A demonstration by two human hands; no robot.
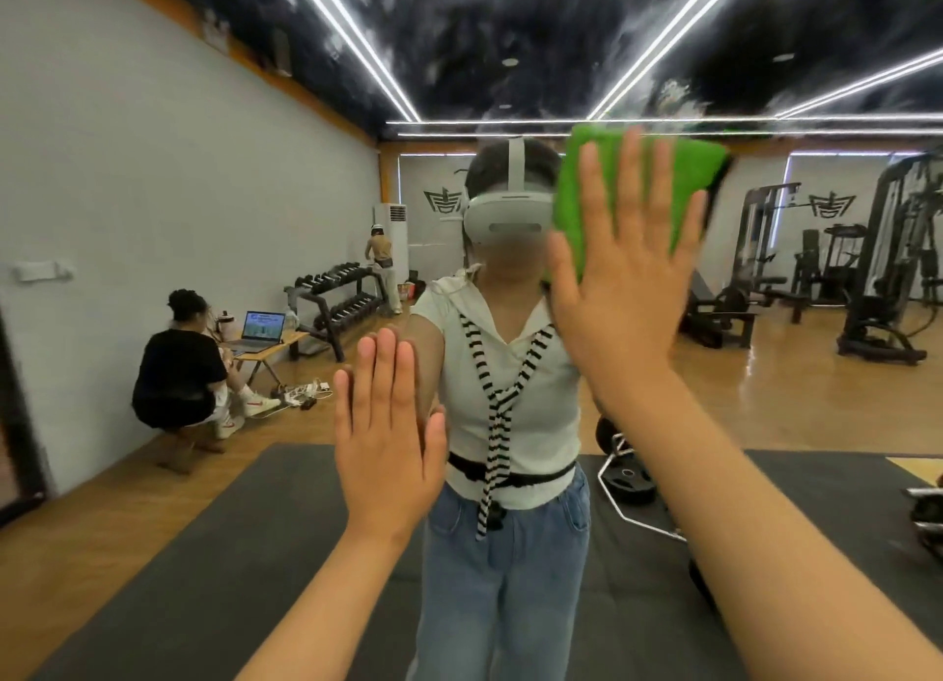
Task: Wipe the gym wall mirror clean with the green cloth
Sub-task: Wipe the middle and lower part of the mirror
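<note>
The wall mirror (204, 170) fills the whole view and reflects the gym and me. A folded green cloth (699, 170) lies flat against the glass at upper right of centre. My right hand (622, 282) presses it to the mirror with straight, spread fingers and covers its lower part. My left hand (388, 435) rests flat on the glass lower down and to the left, fingers straight and together, holding nothing. Smears show on the upper glass over the reflected dark ceiling.
Everything else is a reflection: a crouching person in black beside a low table with a laptop (263, 328), a dumbbell rack (337, 298), weight machines (888, 272) at right, a weight plate (627, 481) on dark floor mats.
</note>
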